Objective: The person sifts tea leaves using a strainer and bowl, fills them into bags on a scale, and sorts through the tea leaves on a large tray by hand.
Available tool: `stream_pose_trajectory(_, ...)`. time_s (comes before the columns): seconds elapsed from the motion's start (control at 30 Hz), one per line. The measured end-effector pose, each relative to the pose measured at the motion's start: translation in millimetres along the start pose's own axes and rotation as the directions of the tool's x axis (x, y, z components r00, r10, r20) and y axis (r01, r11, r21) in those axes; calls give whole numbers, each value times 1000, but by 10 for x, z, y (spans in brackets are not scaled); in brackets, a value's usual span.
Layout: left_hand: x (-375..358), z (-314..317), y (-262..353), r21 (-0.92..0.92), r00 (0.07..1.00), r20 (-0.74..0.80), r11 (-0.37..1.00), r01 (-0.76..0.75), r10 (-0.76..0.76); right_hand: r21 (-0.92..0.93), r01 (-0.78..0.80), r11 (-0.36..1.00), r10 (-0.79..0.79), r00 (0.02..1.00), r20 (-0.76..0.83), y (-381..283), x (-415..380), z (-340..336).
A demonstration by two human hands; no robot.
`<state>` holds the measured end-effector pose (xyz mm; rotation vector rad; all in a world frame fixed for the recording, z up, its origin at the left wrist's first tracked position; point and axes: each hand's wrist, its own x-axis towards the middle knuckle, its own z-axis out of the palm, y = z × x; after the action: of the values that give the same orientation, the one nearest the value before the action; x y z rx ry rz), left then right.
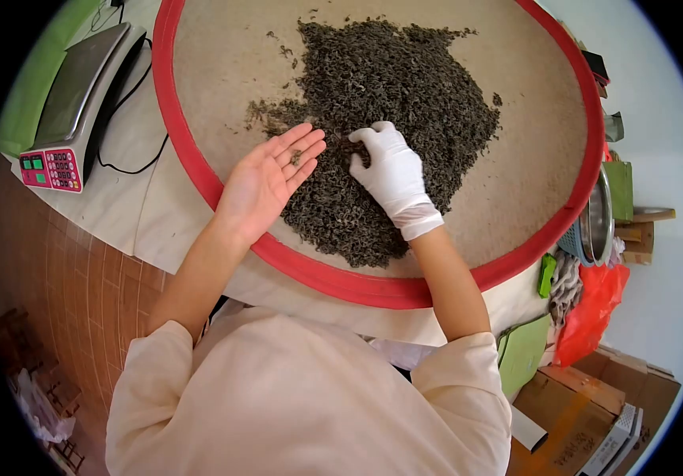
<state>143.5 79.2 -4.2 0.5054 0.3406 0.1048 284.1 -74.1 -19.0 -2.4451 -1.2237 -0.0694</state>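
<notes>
My left hand (266, 181) is bare and turned palm up over the near left edge of a heap of dark, dried, curled leaves that look like tea (397, 71). A few small pale brown bits (295, 158) rest on its outstretched fingers. My right hand (391, 170) wears a white glove and is low over the middle of the heap. Its fingers are bent, with the thumb and index fingertip apart; the other fingertips are partly hidden. The leaves lie on a large round tan tray with a red rim (326, 282).
A scale with a pink keypad (49, 170) stands left on the cloth-covered table (151, 214), its black cable trailing beside the tray. At right are a metal bowl (598, 218), a red plastic bag (593, 313), a green box cutter-like object (546, 275) and cardboard boxes (567, 416).
</notes>
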Motion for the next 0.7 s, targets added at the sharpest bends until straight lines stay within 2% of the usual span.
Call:
stream_pose_trajectory(0.03, -4, -2, -1, -1, 1000, -3, 1000, -2, 2, 109, -115, 987, 107, 992, 71, 23, -13, -62)
stream_pose_trajectory(0.1, -2, 6, -8, 0, 1000, 15, 1000, -22, 22, 263, -166, 950, 143, 984, 103, 193, -66, -143)
stream_pose_trajectory(0.13, -6, 28, 2, -1, 1000, 14, 1000, -21, 21, 402, -168, 900, 119, 982, 144, 274, -104, -205)
stream_pose_trajectory(0.17, -10, 67, 17, 14, 1000, -1, 1000, -26, 26, 524, -235, 819, 109, 960, 259, 307, -143, -304)
stream_pose_trajectory(0.23, 13, 95, 1, 24, 1000, -10, 999, -22, 22, 800, -408, 440, 50, 900, 432, 166, -204, -581)
stream_pose_trajectory(0.3, 24, 52, -2, 10, 999, -12, 999, -35, 36, 800, -218, 559, -8, 964, 267, 210, -242, -593)
stream_pose_trajectory(0.33, 29, 20, -7, 6, 999, -11, 999, -33, 33, 772, -250, 584, 61, 962, 265, 240, -239, -611)
stream_pose_trajectory(0.37, 30, 24, -12, 8, 1000, -9, 1000, -25, 25, 685, -185, 705, 117, 982, 145, 259, -229, -604)
stream_pose_trajectory(0.43, 18, 52, -7, 10, 993, -106, 998, -56, 57, 571, -242, 784, 245, 967, 74, 337, -237, -586)
stream_pose_trajectory(0.47, 22, 65, -5, 12, 993, -106, 999, -52, 53, 581, -308, 754, 324, 943, 79, 365, -253, -558)
stream_pose_trajectory(0.5, 30, 77, -5, 10, 986, -147, 997, -73, 74, 581, -311, 753, 327, 942, 80, 383, -269, -554)
stream_pose_trajectory(0.57, 56, 67, -16, 8, 978, -188, 995, -95, 94, 609, -528, 592, 428, 846, 317, 386, -286, -564)
stream_pose_trajectory(0.63, 83, 8, -19, -23, 981, -156, 993, -118, 113, 604, -501, 620, 411, 863, 295, 320, -301, -551)
stream_pose_trajectory(0.7, 92, -17, -13, -44, 984, -145, 993, -110, 103, 473, -167, 865, 93, 980, 175, 280, -303, -539)
